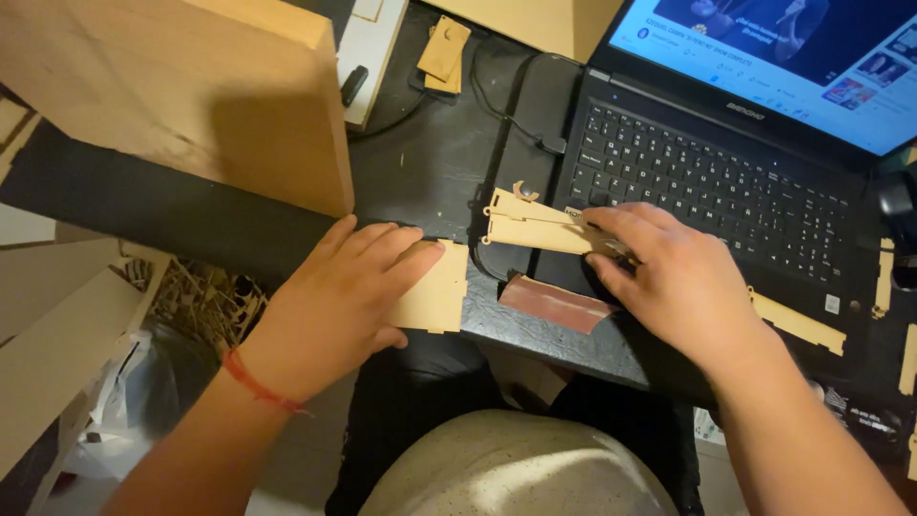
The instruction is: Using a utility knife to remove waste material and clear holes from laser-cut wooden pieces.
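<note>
A: What fills the frame, starting with the big things?

B: A large pale plywood box [191, 86] takes the upper left, standing on a black desk top [430, 162]. An open black laptop [707, 182] takes the upper right, its screen lit.

A: And the hands?

B: The left hand [349, 291], a thin red cord bracelet [260, 384] on its wrist, lies palm down at centre left, fingers straight and together. It grips nothing; it presses flat on a small square panel of thin tan wood [435, 298] that overhangs the desk's near edge.

A: The right hand?

B: The right hand [669, 277], at centre right, rests on the laptop's near left corner. Its fingers are curled loosely, and the index finger and thumb close on the right end of a long notched strip of thin tan wood [535, 229], which runs leftward from the hand to the middle of the frame.

A: Anything smaller nearby?

B: A reddish-brown piece of sandpaper [554, 303] lies on the desk just below that strip, near the right thumb. Another notched tan wood strip [798, 323] shows past the right wrist. Two small tan wood tabs [444, 53] lie at top centre.
</note>
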